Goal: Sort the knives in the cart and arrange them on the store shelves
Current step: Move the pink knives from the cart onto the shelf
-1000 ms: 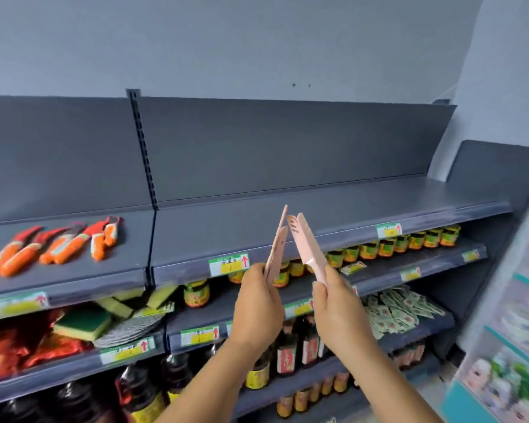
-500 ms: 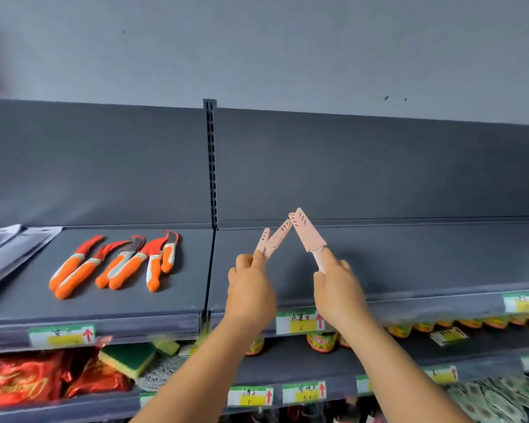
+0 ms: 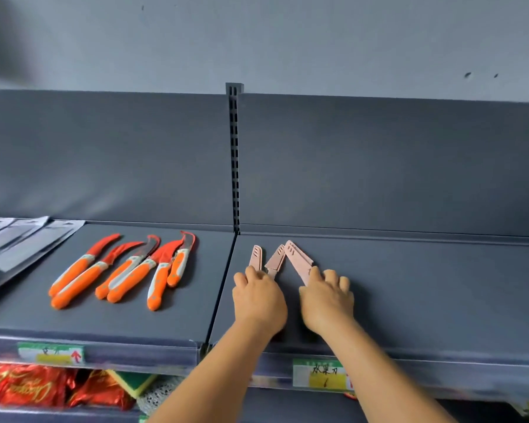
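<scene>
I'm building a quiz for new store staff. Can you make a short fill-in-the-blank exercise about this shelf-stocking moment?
1. The knives under the person's hands are ____ in colour.
2. The knives already lying on the left shelf section have ____ handles.
3. The left hand and right hand are over the shelf section to the ____ of the slotted upright post.

Missing words: pink; orange; right

A slotted upright post (image 3: 234, 160) splits the grey back panel. Left of it, at the far edge, lie flat grey packets (image 3: 19, 239). Below and left of the post – red foil bags (image 3: 28, 389), a green-and-yellow sponge (image 3: 135, 384) and a yellow price tag (image 3: 51, 353).
</scene>
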{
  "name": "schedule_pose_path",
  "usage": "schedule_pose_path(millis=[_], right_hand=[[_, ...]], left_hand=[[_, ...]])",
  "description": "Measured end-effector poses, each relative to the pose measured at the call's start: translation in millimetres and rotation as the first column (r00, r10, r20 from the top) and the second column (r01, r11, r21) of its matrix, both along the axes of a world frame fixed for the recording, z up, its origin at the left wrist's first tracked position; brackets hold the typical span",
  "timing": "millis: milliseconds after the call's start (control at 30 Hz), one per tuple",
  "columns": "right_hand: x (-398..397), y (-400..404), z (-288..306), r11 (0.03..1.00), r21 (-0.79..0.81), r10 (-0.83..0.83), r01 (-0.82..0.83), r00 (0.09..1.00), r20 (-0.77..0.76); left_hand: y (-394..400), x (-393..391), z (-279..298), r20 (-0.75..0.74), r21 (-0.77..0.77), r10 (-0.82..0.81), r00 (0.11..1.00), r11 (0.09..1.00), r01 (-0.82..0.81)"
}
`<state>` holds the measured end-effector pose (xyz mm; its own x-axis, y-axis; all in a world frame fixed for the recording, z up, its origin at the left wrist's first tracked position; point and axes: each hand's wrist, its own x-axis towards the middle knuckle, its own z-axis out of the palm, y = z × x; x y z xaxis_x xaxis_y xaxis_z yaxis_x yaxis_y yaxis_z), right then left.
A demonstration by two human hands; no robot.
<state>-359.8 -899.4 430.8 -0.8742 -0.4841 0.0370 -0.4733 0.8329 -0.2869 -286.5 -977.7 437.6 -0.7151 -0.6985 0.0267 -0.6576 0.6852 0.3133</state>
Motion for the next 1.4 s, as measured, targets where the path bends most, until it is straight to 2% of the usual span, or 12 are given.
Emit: schedule_pose_path(millis=[167, 367, 433, 533, 633, 767, 967, 1167, 1400], right_hand=[[1.7, -4.1, -3.1, 0.996, 0.079, 0.048, -0.052, 0.998, 0.047], [5.3, -3.4, 0.4, 0.996, 0.078, 0.029, -0.034, 0.998, 0.055], [9.7, -0.5, 5.0, 0.999, 0.029, 0.023, -0.024, 0.999, 0.034], [23.4, 13.5, 15.1, 0.995, -0.1, 0.013, -0.023, 0.995, -0.097], [48.9, 36.3, 25.1, 0.979, -0.205, -0.024, -0.019, 0.978, -0.206], [92.6, 73.7, 26.2, 0.961, -0.276, -0.077, 0.011, 0.97, -0.229], [160.4, 135.1, -13.5, 0.953, -0.264, -0.196, 0.151, 0.968, -0.154], [226.9, 198.0, -64.3, 0.919, -0.195, -0.356, 0.342, 0.933, -0.044], [296.6, 269.8, -117.2, 0.811, -0.131, -0.564, 0.569, 0.822, 0.076]], left_hand=[[-1.5, -3.7, -10.8, -0.014, 0.003, -0.028, 1.0, 1.0, 0.028], [-4.4, -0.4, -12.6, -0.051, -0.01, -0.076, 0.996, 0.997, 0.076], [-4.5, 3.9, -8.9, -0.113, -0.023, -0.094, 0.989, 0.995, 0.092], [2.4, 17.6, 0.2, -0.268, -0.069, -0.145, 0.952, 0.989, 0.131], [19.3, 40.2, 9.4, -0.4, -0.102, -0.233, 0.886, 0.972, 0.21], [44.5, 76.1, 5.1, -0.473, -0.214, -0.387, 0.792, 0.922, 0.323], [88.8, 125.6, -36.3, -0.413, -0.289, -0.575, 0.707, 0.818, 0.497], [142.5, 167.4, -85.0, -0.296, -0.195, -0.707, 0.642, 0.703, 0.684], [212.9, 207.1, -127.7, -0.221, -0.048, -0.814, 0.537, 0.559, 0.828]])
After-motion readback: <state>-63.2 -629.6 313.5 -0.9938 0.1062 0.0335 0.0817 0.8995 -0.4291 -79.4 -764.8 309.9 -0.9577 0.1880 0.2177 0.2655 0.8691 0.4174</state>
